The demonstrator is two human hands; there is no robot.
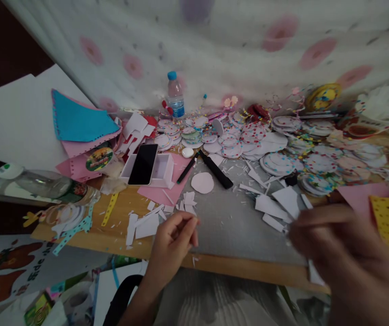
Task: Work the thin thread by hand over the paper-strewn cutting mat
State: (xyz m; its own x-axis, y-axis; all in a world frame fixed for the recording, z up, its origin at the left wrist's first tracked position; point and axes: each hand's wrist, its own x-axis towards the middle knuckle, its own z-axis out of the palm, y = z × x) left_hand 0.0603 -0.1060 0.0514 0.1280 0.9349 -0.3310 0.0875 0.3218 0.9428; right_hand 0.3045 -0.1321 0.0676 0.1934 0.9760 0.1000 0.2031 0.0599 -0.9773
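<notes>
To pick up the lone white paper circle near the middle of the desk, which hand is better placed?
Probably the left hand: it is closer, just below the white paper circle in the view. The right hand, blurred, is farther off, with white paper scraps lying between.

Your wooden desk (242,266) carries a grey mat (228,226), a pink sheet (153,195), a yellow strip (110,209) and white paper scraps (147,226); toward its back you have stacks of dotted discs (277,164) and a bottle (176,97).
</notes>
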